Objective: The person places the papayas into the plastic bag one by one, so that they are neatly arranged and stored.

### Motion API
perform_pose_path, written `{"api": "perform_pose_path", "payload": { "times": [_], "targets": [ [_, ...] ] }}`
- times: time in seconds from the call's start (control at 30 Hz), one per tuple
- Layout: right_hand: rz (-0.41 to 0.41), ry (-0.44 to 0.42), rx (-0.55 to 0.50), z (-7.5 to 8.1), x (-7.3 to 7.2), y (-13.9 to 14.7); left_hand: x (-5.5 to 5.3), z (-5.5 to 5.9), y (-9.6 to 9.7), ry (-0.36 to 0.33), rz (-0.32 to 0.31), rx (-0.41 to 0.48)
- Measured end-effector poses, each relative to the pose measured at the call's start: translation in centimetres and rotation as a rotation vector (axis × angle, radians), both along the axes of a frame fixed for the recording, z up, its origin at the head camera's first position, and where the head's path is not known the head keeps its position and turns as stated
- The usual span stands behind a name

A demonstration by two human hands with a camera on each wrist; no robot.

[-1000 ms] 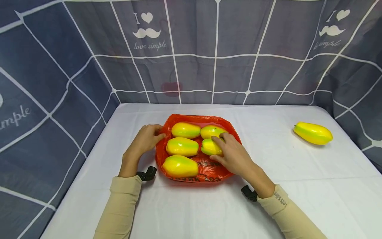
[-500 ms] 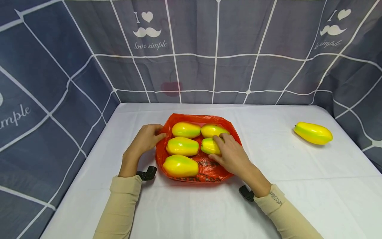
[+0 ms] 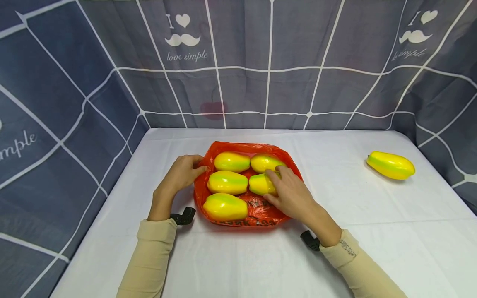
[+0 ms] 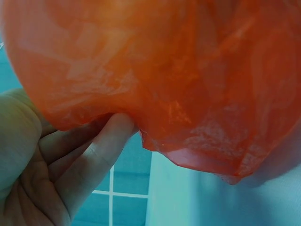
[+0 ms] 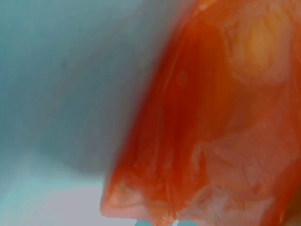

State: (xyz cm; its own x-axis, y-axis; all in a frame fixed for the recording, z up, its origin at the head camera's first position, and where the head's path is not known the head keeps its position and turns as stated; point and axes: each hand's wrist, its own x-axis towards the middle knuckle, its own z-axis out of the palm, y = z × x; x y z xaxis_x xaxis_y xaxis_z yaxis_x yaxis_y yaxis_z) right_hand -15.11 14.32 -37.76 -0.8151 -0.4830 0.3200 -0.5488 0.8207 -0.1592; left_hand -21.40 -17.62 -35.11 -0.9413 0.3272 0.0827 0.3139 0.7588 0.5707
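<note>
In the head view a red plastic bag (image 3: 261, 209) lies open on the table with several yellow-green papayas (image 3: 227, 183) inside. My left hand (image 3: 181, 173) pinches the bag's left rim between thumb and fingers, and the left wrist view shows the thumb (image 4: 101, 155) against the red plastic. My right hand (image 3: 292, 193) reaches into the bag and grips the papaya at middle right (image 3: 258, 184), covering its right end. Behind that one sits another papaya (image 3: 265, 162). The right wrist view shows mostly the bag's side (image 5: 188, 132); the right hand's fingers are hidden there.
One more papaya (image 3: 391, 165) lies on the white table (image 3: 372, 231) at the far right, outside the bag. A grey checked cloth (image 3: 242, 91) hangs behind the table and along both sides.
The papaya under my right hand has shifted slightly to the left within the bag, after small movements of that hand. My left hand stays at the bag's rim.
</note>
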Motion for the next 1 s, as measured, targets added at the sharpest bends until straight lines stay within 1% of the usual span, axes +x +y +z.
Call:
{"api": "perform_pose_path", "payload": {
  "times": [0.2,0.57,0.77,1.0],
  "targets": [
    [-0.014,-0.040,-0.021,0.80,0.35,0.59,-0.03,0.17,0.00,-0.006,0.006,-0.003],
    [0.010,0.006,-0.019,0.36,0.02,0.40,0.03,0.14,0.04,-0.009,0.007,-0.003],
    [0.006,0.002,-0.024,0.37,0.05,0.46,0.00,0.19,0.12,-0.022,0.018,-0.006],
    [0.017,0.002,-0.022,0.32,0.00,0.44,0.03,0.14,0.08,-0.017,0.015,-0.006]
  ]
}}
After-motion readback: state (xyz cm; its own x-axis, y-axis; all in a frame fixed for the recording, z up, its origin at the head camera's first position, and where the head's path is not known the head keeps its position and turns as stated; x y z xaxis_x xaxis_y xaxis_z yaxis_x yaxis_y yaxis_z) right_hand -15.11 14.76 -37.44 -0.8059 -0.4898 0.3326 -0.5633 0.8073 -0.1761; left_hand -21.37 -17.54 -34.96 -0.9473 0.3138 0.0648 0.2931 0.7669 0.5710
